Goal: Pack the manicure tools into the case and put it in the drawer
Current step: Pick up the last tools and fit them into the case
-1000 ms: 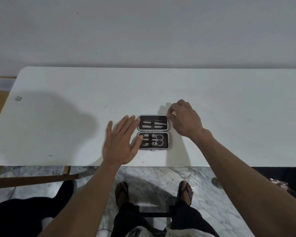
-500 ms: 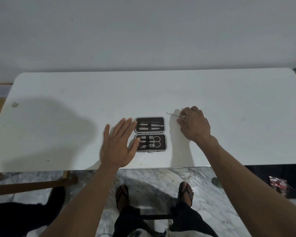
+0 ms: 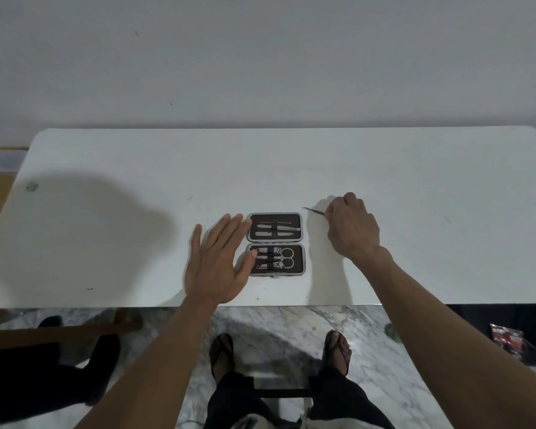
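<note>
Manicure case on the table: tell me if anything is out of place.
One thing. A thin metal tool is outside the open case, pinched in the right hand to the case's right. The other tools sit under their straps in both halves. The left hand rests at the case's left edge.

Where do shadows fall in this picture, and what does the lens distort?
Head view: a broad soft shadow darkens the table at its left; narrower shadows trail from the left hand and the right hand, which holds a thin tool beside the case; the wide lens bows the table's edges.
</note>
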